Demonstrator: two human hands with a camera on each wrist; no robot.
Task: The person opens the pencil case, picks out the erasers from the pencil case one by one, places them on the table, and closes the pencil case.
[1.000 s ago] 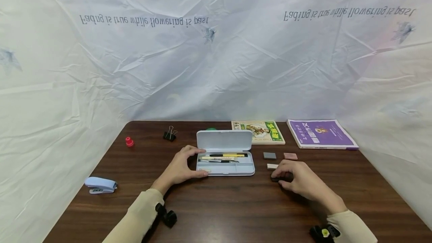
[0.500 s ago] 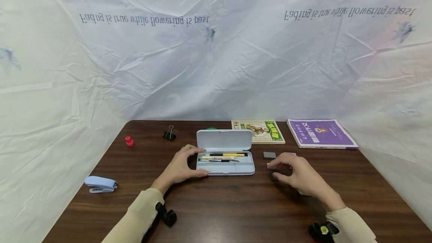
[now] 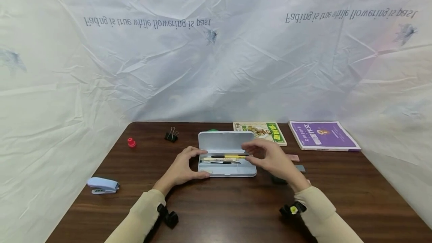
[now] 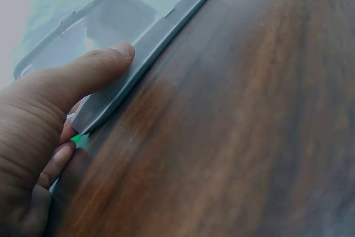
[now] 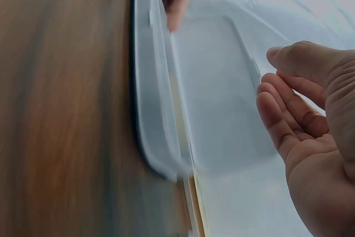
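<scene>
A pale blue pencil case (image 3: 248, 170) lies with its lid raised, several pens (image 3: 222, 162) in its long compartment. My left hand (image 3: 183, 166) holds its left end, thumb on the front wall and fingers toward the back; the left wrist view shows the thumb (image 4: 102, 67) pressed on the case's side (image 4: 166, 29). Over the case's right end hovers my right hand (image 3: 266, 156). In the right wrist view the right hand (image 5: 305, 115) has loosely bent fingers with nothing between them, beside the raised lid (image 5: 216, 92).
Right of the case lie small eraser-like blocks: pink (image 3: 293, 158), grey (image 3: 300, 168) and black (image 3: 278, 179), partly behind the right arm. Two books (image 3: 278, 134) (image 3: 324, 136) are at the back. A binder clip (image 3: 171, 135), red stamp-like piece (image 3: 131, 142) and blue stapler (image 3: 103, 185) stand left.
My right hand has left the blocks and moved left and up to the case's right end. The grey block now shows farther right and nearer. The left hand keeps its hold.
</scene>
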